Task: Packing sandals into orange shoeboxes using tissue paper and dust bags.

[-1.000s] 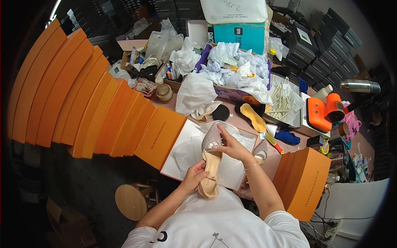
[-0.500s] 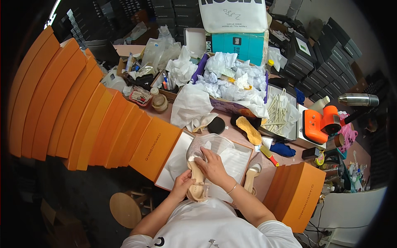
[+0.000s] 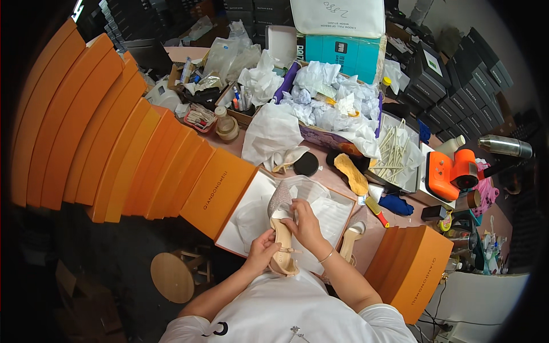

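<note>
A beige sandal-like shoe with a glittery, pointed toe lies above an open shoe box, its toe pointing away from me. My left hand grips the shoe's side near its thin ankle strap. My right hand is at the toe opening, thumb and fingers on the upper's edge; whether its fingertips pinch anything there is hidden. Beneath is the open box, white inside, with white tissue paper in it. A matching shoe rests on the table just right of the box.
Orange shoe boxes stand in a long row at left; more orange boxes are at right. Beyond lie a round black tin, a yellow-handled brush, a carton of crumpled paper, white sticks and an orange device.
The whole view has shifted slightly, moving the table's things a little right in the picture. Both hands stay on the shoe; my right hand's fingers have shifted slightly at the toe opening.
</note>
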The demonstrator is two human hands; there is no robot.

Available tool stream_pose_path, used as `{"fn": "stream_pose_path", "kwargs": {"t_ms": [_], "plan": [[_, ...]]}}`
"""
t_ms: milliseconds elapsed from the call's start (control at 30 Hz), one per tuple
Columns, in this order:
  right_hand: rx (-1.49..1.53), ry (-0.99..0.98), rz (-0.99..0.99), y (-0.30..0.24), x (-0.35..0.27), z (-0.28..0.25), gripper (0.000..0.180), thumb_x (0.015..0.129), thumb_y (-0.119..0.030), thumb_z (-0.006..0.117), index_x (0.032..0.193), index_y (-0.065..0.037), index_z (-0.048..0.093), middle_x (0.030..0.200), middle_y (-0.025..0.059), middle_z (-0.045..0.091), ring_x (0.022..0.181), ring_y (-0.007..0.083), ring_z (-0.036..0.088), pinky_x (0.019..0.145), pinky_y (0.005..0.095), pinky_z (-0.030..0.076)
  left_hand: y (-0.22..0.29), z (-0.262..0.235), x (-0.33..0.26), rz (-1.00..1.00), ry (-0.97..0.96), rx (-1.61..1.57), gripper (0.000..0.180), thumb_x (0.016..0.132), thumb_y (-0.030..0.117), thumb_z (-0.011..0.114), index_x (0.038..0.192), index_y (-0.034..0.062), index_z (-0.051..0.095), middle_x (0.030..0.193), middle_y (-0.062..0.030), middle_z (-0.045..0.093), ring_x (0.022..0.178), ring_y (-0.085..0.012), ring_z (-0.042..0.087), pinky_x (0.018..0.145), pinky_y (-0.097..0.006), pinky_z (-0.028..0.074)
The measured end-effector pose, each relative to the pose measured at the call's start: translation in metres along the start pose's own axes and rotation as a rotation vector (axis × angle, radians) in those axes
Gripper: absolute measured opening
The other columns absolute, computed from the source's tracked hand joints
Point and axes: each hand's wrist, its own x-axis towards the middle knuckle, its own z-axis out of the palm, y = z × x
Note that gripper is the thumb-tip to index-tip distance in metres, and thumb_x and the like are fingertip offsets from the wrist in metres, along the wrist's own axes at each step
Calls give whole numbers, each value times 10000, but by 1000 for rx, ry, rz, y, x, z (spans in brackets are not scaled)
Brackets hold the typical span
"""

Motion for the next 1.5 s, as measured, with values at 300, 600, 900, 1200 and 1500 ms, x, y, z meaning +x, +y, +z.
{"fn": "stream_pose_path", "kwargs": {"t_ms": [300,600,900,1200,1500], "plan": [[304,52,183,28,10,16,682,785,-135,735,1371,2,413,1226,269,561,1141,365,567,949,369,453,-6,9,-6,40,-33,119,493,887,-31,514,1356,-76,372,1145,-91,578,925,-99,596,787,-225,490],[-18,-77,2,28,110,-70,523,815,-179,724,1275,-19,533,1072,156,616,861,204,618,688,311,511,-14,-71,47,-103,192,409,347,875,72,578,1202,-42,557,1137,-147,626,1059,-212,592,895,-309,473],[-914,61,-196,122,333,-105,281,795,-126,635,1070,-69,649,946,169,629,943,330,603,776,437,494,29,-43,45,445,225,926,217,840,91,640,1031,-11,656,1004,-172,652,871,-292,657,727,-337,528],[615,421,306,143,347,-148,231,969,-261,516,1031,-42,558,965,52,627,842,167,606,728,318,506,53,-49,54,414,325,858,152,845,74,627,966,-10,663,882,-143,665,809,-280,661,717,-332,516],[1119,268,-39,77,340,-184,238,999,-249,469,1111,-60,560,1077,73,645,982,208,619,879,406,491,99,7,99,554,89,813,188,864,81,627,1027,-11,645,964,-137,658,868,-241,657,761,-320,514]]}}
